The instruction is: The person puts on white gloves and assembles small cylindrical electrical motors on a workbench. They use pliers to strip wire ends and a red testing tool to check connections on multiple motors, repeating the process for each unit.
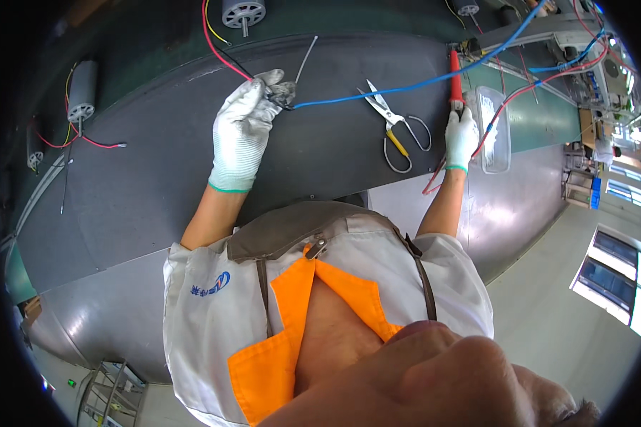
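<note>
Left hand (246,128), centre-left: fingers bunched, pinching the end of the blue wire (406,88) about where the red wire (217,53) comes in. Exact contact hidden by the glove. Right hand (461,139), right of centre: fingers wrapped on the lower end of a red tapered tool (455,77); its type, can't tell.

To do this well, I'd pinch right at the wire ends, leave slack in the blue wire so it doesn't tug, and lay the tool down with its cable off the wires. Scissors (390,119) lie between the hands, blades apart; worth giving them a wide berth.

Materials: gloves are white ribbed knit, grey-smudged at the left fingertips. Wire insulation looks smooth, bendy. Scissors bare steel, looped handles, yellow wrap on one. Pale thin strip (306,58) just past the left hand. Translucent rounded plastic tray (502,162) at right. Desk (157,164) matte dark. Farther off, grey cylindrical motor (243,13) at top, shaft out.
</note>
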A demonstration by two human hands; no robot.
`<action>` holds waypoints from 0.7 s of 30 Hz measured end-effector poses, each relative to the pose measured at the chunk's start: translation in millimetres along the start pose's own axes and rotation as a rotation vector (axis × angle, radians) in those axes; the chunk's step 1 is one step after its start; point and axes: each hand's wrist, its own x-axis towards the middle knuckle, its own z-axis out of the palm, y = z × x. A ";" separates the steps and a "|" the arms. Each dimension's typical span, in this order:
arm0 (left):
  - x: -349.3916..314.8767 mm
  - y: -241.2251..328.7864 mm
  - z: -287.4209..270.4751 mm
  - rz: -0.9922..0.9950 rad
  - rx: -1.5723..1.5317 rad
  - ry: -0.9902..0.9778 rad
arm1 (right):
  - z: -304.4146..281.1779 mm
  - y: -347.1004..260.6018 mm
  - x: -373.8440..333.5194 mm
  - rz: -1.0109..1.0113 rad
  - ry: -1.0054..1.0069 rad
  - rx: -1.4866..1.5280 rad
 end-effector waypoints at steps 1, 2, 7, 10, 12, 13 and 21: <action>1.2 -3.1 1.2 0.020 -0.010 0.011 | -0.8 -4.5 -1.1 -0.048 0.038 0.122; -0.3 -1.9 3.6 0.048 -0.014 0.033 | -1.6 -15.0 -5.6 -0.102 0.064 0.253; -8.2 2.7 6.5 0.073 -0.054 0.014 | -46.9 -133.0 -23.9 -0.159 -0.550 1.171; -11.6 3.7 -2.7 0.108 -0.040 0.035 | -52.5 -183.5 -21.0 -0.268 -0.843 1.320; -14.5 4.8 -0.1 0.116 -0.037 0.053 | -43.4 -200.2 -8.3 -0.312 -0.951 1.196; -15.4 4.6 -3.3 0.114 -0.033 0.062 | -33.5 -206.1 -6.1 -0.433 -0.847 1.124; -4.1 -3.9 -4.4 0.046 -0.081 -0.040 | -27.8 -212.5 -22.8 -0.522 -0.547 0.855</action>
